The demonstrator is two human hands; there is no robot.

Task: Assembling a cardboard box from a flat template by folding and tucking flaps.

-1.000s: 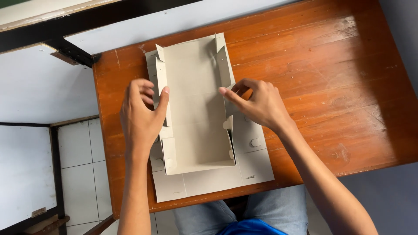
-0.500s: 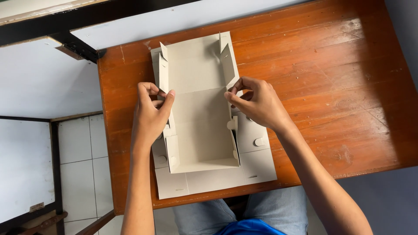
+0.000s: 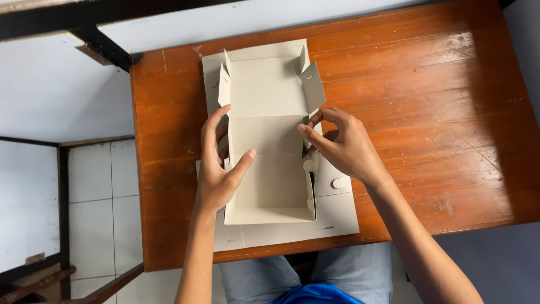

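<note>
Grey-beige cardboard box point(image 3: 264, 141), half folded, lying flat along a reddish wooden desk point(image 3: 427, 118) near its left side.

Grip: left hand point(image 3: 219, 169) loosely curled on the raised left wall, thumb reaching onto the inner floor, fingers outside. Right hand point(image 3: 343, 146) pinches the right wall's upper edge between thumb and forefinger tips, where a green printed face shows.

Handling, as judged: light, thin board; stiff along panels, limp at creases, easily dented or torn at tabs. Best held at wall edges near the middle fold.

Far end: side flaps point(image 3: 312, 87) standing, splayed outward.

Surroundings: worn varnish, scuffed; white tiled floor point(image 3: 90, 186) at left; white panel point(image 3: 50, 95) beyond; person's jeans point(image 3: 264, 276) below the desk edge.
</note>
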